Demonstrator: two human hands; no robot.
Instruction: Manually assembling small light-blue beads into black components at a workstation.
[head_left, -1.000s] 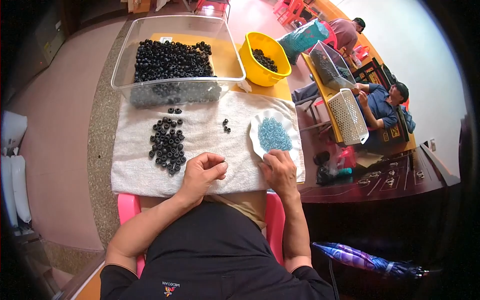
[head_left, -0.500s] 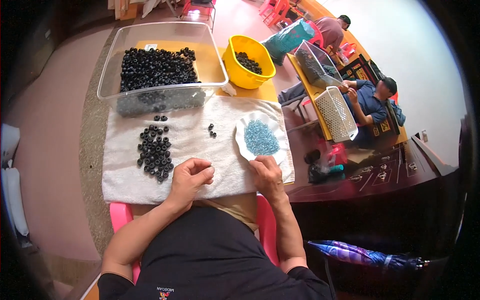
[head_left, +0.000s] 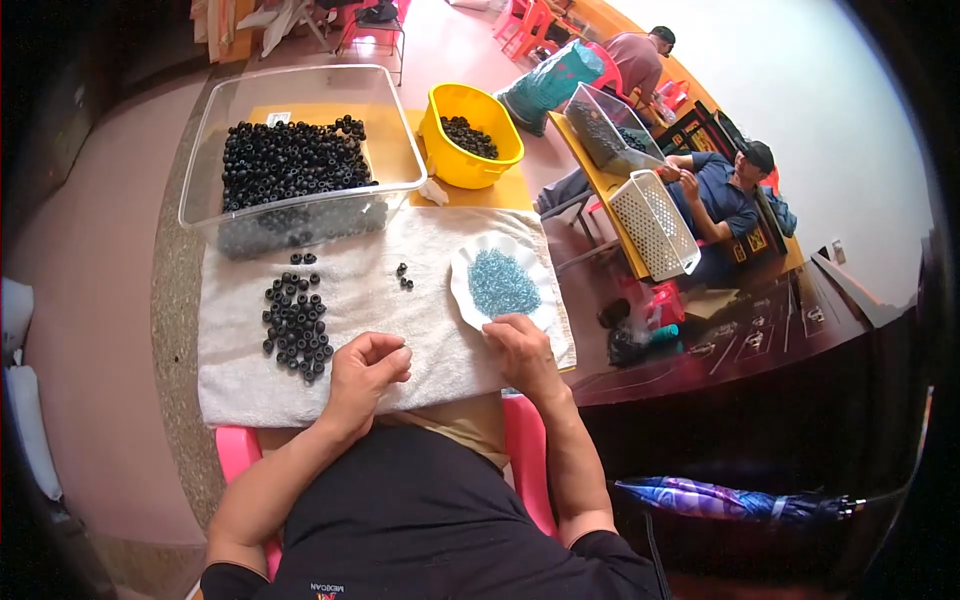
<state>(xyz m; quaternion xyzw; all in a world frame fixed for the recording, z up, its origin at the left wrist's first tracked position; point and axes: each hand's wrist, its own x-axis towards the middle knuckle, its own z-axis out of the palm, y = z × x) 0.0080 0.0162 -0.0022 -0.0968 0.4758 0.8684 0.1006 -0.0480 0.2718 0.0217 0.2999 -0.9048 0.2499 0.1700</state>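
Observation:
My left hand (head_left: 366,378) hovers at the near side of a white towel, with thumb and forefinger closed in a pinch; anything between them is too small to make out. Just right of a loose group of black ring-shaped beads (head_left: 297,330), it stays apart from them. My right hand (head_left: 524,353) is at the near rim of a white scalloped plate (head_left: 462,300), fingers bent together and fingertips partly hidden. Small clear-blue pieces (head_left: 503,283) are heaped on that plate. Several small black pieces (head_left: 404,277) lie mid-towel.
Behind the towel (head_left: 430,345) stand a large clear bin (head_left: 400,187) of black beads and a yellow tub (head_left: 470,172) with more. To the right, a co-worker (head_left: 722,195) sits by a white perforated basket (head_left: 655,225). A folded umbrella (head_left: 720,500) lies at lower right.
The whole view has shifted a little, moving the towel and bins left and down in the picture. Both hands keep nearly the same pose. The co-worker's head has lifted.

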